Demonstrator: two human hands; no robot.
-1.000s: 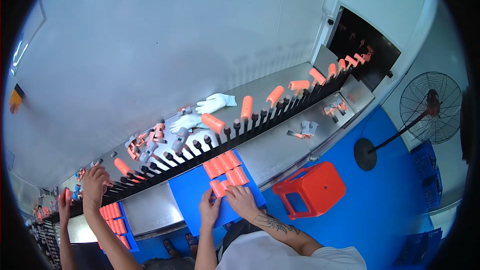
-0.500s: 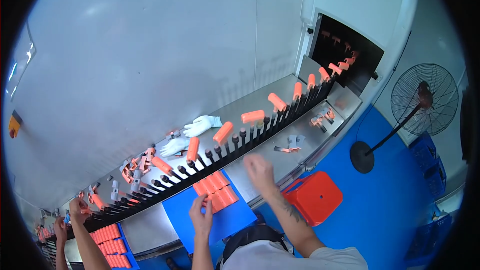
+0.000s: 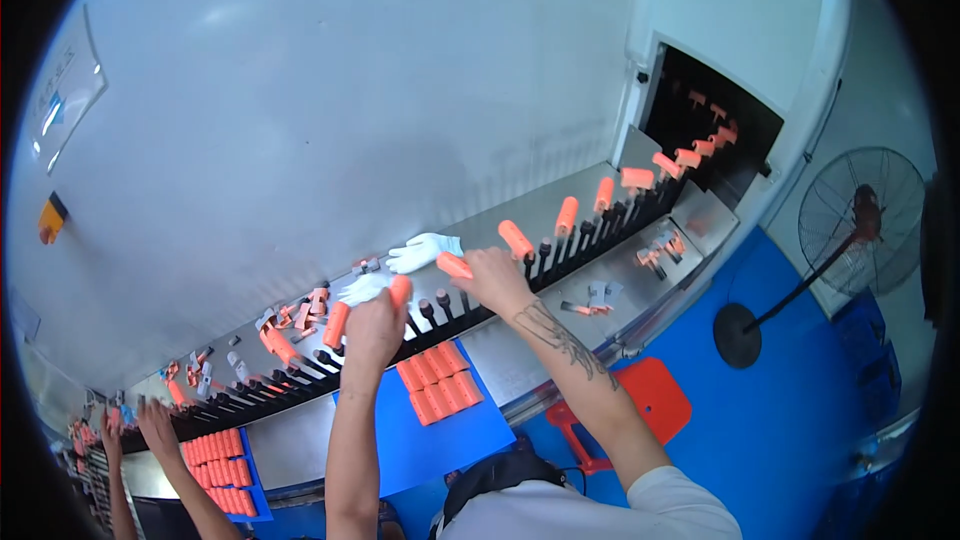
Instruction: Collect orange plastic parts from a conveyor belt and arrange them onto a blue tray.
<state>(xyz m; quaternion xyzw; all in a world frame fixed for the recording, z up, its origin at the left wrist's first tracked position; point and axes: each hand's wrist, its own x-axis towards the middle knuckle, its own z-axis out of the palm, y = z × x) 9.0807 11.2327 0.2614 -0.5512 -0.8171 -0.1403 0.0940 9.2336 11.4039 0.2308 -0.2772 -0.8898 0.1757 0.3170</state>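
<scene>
Mid-frame, the left hand (image 3: pixel 373 328) grasped a rounded orange shell (image 3: pixel 400 291), the right hand (image 3: pixel 493 279) another; lower centre, similar shells (image 3: pixel 437 400) lay on a flat blue sheet (image 3: pixel 375 445).

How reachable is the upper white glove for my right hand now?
Probably yes: the upper white glove lies just beyond and left of the right hand, though the orange piece it appears to touch sits between.

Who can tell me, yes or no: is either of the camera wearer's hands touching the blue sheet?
No, the left hand and right hand are both at curved orange shells, beyond the blue sheet.
</scene>
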